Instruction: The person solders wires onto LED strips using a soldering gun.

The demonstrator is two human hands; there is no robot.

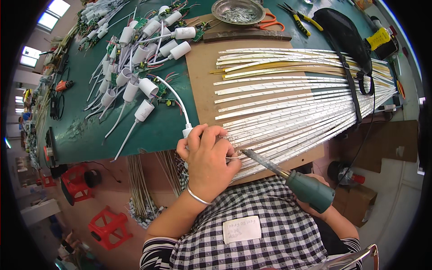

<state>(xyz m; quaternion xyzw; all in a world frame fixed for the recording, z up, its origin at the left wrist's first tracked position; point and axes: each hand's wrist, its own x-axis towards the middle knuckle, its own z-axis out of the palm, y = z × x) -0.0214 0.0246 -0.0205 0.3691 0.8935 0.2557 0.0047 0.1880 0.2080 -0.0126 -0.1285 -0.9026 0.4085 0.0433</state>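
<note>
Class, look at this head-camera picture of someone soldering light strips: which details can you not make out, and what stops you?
- Soldering iron tip: hidden behind the left hand.
- Right hand: mostly covered by the iron's green handle.
- What the left hand pinches: hidden by its fingers.
- Contents of the metal dish: too small; its top is cut off by the frame edge.

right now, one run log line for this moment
left hand pinching white wire on LED strips | right hand holding soldering iron, tip at joint
</note>
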